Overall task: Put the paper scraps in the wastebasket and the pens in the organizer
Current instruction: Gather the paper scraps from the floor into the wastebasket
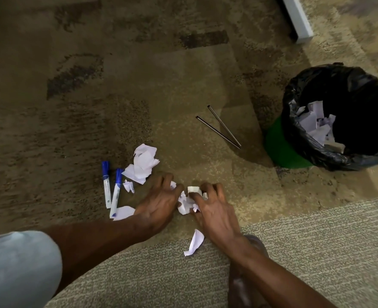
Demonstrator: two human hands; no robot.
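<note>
Both hands cupped around scrap pile [187, 202], left hand [159, 202] and right hand [214, 210] half-closed, gathering it, not lifted. Wastebasket [294, 150] up-right, right hand nearer.

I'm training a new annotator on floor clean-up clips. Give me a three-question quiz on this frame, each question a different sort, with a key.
1. True or false: the wastebasket already holds paper scraps.
2. Multiple choice: how many blue-capped markers lie on the carpet? A) one B) two C) four
3. Short answer: what are the left hand and right hand gathering between them?

Key
1. True: white pieces show inside the black liner.
2. B: the pair lies side by side, left of the hands.
3. A small pile of torn paper on the carpet.
</note>
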